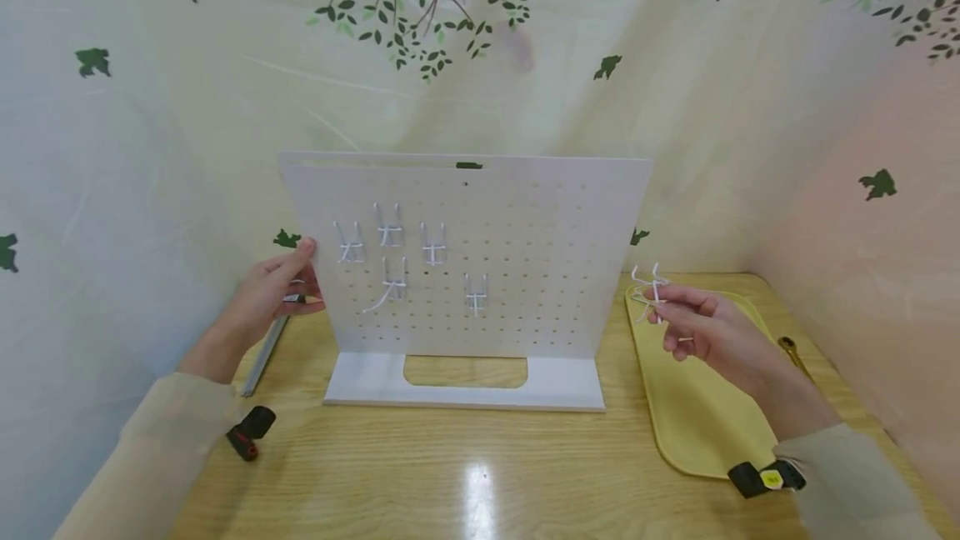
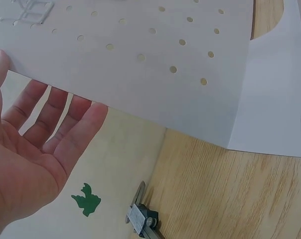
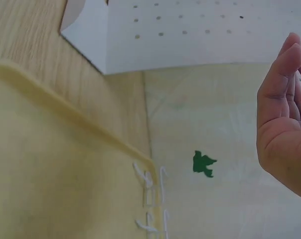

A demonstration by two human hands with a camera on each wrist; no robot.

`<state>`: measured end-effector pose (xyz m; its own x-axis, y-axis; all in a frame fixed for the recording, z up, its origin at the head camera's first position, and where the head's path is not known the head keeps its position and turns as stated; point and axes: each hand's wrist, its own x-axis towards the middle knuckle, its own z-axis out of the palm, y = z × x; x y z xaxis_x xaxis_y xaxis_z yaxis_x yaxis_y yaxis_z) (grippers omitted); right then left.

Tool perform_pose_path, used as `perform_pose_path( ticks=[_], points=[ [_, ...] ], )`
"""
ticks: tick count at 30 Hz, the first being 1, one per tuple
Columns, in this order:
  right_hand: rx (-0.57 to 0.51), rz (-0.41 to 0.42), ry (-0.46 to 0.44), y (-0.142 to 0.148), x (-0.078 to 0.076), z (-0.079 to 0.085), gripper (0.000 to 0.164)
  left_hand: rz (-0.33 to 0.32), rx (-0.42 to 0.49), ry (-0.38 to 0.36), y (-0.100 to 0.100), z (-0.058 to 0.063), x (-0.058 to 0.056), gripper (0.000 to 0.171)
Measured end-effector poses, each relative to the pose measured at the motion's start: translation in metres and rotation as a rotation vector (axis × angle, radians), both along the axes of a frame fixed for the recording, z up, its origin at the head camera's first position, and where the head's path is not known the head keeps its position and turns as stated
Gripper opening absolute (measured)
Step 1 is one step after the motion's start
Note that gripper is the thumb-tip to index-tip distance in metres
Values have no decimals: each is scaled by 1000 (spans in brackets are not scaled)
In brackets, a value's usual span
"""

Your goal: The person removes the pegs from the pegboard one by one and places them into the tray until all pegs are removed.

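Note:
A white pegboard (image 1: 525,273) stands upright on its folded base, with several white wire hooks (image 1: 433,248) fixed in its left and middle holes. My left hand (image 1: 273,290) grips the board's left edge, thumb on the front and fingers (image 2: 75,132) behind. Off the board's right side, my right hand (image 1: 708,327) pinches a white wire hook (image 1: 657,294) between thumb and fingertips. That hook is mostly hidden in the right wrist view, where my right hand (image 3: 285,114) appears at the right edge. Two more hooks (image 3: 149,189) lie at the yellow tray's far end.
The yellow tray (image 1: 652,423) lies on the wooden table to the right of the board, with a brass-coloured tool (image 1: 791,352) beside it. A metal caliper (image 2: 138,219) lies behind the board's left side. A leaf-printed curtain (image 1: 562,98) hangs behind.

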<state>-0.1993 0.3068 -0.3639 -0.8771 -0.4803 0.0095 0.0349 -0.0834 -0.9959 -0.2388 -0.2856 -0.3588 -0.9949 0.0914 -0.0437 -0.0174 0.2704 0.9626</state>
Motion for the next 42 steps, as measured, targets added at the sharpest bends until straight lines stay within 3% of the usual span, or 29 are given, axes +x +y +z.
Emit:
perform_pose_path(
  ticks=[3, 10, 18, 28, 42],
  points=[
    [0, -2, -36, 14, -4, -10, 29, -3, 12, 8, 0, 1, 1, 63],
    [124, -126, -156, 49, -14, -41, 25, 3, -5, 1, 0, 1, 1, 66],
    [287, -129, -268, 66, -24, -75, 17, 4, -8, -3, -1, -1, 0, 67],
    [331, -156, -361, 55, -33, -83, 21, 7, -27, -17, 1, -1, -1, 72],
    [337, -176, -389, 52, -37, -89, 29, 5, -56, -13, 0, -1, 1, 74]
  ],
)
